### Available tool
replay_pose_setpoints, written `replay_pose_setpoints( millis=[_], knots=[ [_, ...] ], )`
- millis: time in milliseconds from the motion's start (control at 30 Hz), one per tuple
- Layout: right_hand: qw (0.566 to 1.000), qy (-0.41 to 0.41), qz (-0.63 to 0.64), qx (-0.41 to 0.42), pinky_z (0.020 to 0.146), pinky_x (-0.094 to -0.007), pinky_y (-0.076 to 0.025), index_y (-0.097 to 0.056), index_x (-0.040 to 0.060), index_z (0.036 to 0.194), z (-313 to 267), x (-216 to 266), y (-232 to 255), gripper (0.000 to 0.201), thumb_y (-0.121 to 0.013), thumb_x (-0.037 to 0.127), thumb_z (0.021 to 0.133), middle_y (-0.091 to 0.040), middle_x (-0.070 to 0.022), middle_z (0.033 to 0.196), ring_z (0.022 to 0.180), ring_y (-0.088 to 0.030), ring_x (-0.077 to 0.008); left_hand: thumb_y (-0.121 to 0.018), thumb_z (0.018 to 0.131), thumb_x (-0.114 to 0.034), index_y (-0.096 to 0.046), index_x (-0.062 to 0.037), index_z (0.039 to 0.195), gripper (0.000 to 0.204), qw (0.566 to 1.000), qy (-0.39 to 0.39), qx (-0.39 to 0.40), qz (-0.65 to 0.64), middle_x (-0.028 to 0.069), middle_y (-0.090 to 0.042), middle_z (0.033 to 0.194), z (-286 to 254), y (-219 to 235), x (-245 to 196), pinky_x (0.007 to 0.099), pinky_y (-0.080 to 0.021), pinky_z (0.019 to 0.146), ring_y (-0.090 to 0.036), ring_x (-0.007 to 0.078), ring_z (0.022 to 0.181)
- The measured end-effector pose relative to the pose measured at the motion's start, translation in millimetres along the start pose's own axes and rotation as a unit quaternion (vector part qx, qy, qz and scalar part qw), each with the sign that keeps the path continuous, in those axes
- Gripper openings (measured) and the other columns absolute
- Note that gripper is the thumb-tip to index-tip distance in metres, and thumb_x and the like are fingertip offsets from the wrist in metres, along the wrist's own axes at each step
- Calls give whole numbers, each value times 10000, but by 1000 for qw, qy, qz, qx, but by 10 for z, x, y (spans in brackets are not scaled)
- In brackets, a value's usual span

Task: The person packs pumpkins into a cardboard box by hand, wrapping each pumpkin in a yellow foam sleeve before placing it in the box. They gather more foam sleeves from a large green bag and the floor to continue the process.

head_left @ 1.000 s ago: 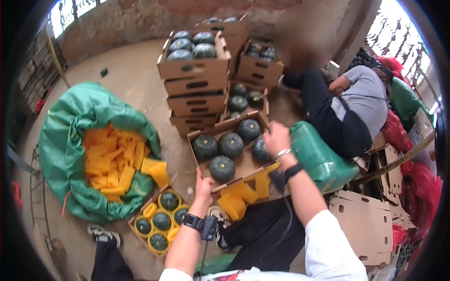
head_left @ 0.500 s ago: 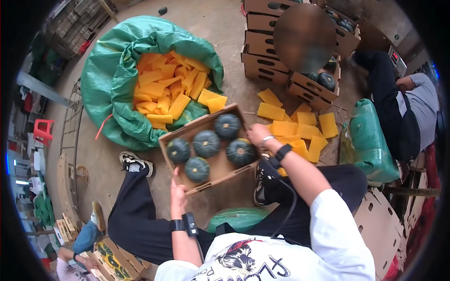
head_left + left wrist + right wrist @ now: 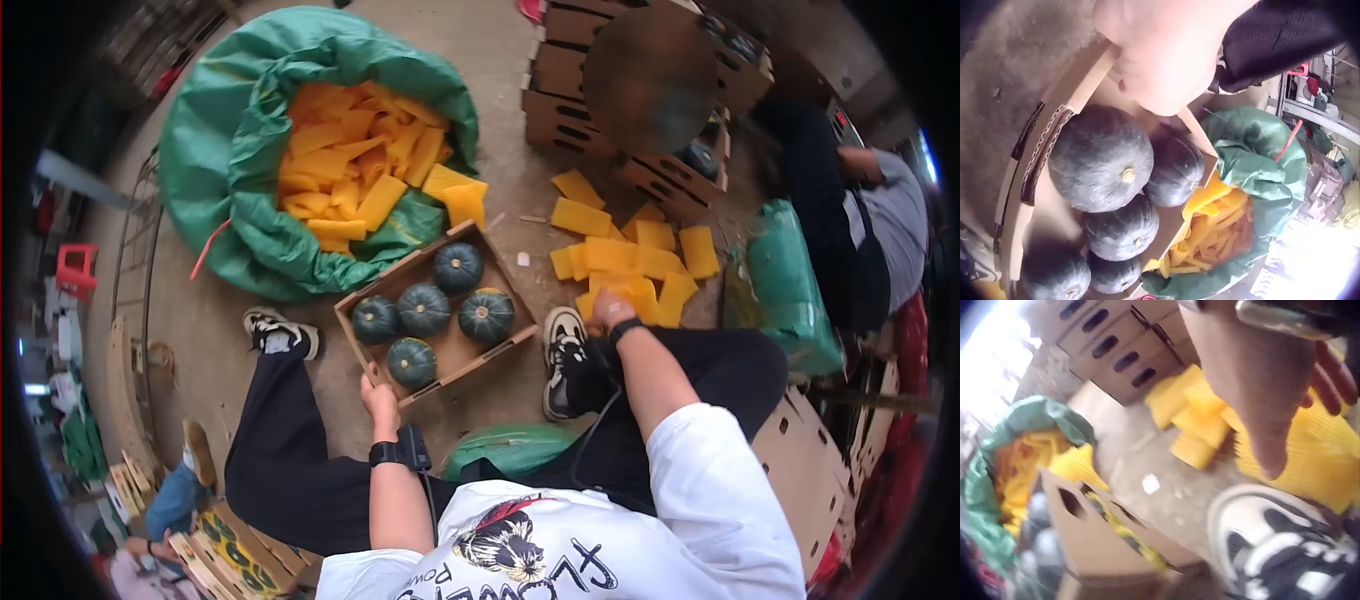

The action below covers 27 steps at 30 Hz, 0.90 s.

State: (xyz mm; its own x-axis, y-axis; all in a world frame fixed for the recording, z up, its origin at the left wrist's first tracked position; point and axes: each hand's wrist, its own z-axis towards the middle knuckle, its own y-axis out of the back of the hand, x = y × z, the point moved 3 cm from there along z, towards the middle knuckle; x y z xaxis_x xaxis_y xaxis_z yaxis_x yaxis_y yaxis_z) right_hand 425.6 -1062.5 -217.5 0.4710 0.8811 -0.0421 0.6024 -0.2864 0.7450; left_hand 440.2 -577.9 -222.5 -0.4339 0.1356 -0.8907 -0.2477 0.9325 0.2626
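Observation:
A shallow cardboard tray (image 3: 500,345) with several dark green pumpkins (image 3: 424,309) lies on the floor between my legs. My left hand (image 3: 378,388) grips its near corner. In the left wrist view that hand (image 3: 1160,69) sits on the tray's rim (image 3: 1029,162), beside the closest pumpkin (image 3: 1100,156), and its fingers are hidden. My right hand (image 3: 603,312) is off the tray, at the near edge of a loose pile of yellow foam nets (image 3: 625,262). In the right wrist view the right hand (image 3: 1297,406) has its thumb and fingers stretched over the yellow nets (image 3: 1325,465), holding nothing.
A big green sack (image 3: 225,170) full of yellow nets lies open behind the tray. Stacked cardboard boxes (image 3: 560,75) stand at the far right. Another person in a grey top (image 3: 895,225) sits by a green bundle (image 3: 790,290). My shoes (image 3: 563,360) flank the tray.
The tray has come down from my lap height to the floor. My right hand has let go of its far side and moved right to the yellow nets. My left hand keeps hold of it.

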Motion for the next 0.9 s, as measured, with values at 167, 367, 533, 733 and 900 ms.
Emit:
replay_pose_setpoints(
  millis=[167,367,533,733,900],
  knots=[
    [976,79,139,-146,836,-459,-477,-377,182,1343,24,458,190,599,-541,74,778,-619,-257,1000,953,-595,-402,-526,815,-11,-460,-11,1251,440,952,-207,-164,153,124,-580,1087,-203,79,-964,306,-450,866,-570,219,981],
    [876,362,267,-172,685,-402,-514,-578,35,1077,-842,1094,1378,368,-658,147,735,-651,-184,842,753,-643,-286,-712,734,-121,-359,-45,1355,718,942,-155,283,88,160,-493,1216,-1151,-265,-1982,295,-495,774,-572,190,939],
    [759,453,281,374,729,-345,-500,-621,10,930,-2359,1643,719,307,-715,208,715,-656,-135,832,768,-638,-232,-736,762,-143,-397,-24,1325,668,848,-61,526,3,84,-583,1079,-1483,-340,-1863,300,-492,796,-582,146,921],
    [562,265,754,215,836,-317,-483,-598,-13,1020,-2194,1561,704,227,-638,105,830,-632,-102,1034,933,-614,-176,-739,749,-149,-548,-25,1084,405,807,92,568,-133,21,-621,957,-1392,-215,-1641,229,-486,725,-586,84,799],
    [761,335,554,42,692,-307,-488,-567,33,956,-2282,1688,635,240,-618,-26,729,-622,-87,890,811,-611,-209,-739,721,-60,-544,-10,1031,370,938,-202,165,227,26,-577,1027,-921,-124,-1449,252,-457,743,-552,105,887]
  ],
)
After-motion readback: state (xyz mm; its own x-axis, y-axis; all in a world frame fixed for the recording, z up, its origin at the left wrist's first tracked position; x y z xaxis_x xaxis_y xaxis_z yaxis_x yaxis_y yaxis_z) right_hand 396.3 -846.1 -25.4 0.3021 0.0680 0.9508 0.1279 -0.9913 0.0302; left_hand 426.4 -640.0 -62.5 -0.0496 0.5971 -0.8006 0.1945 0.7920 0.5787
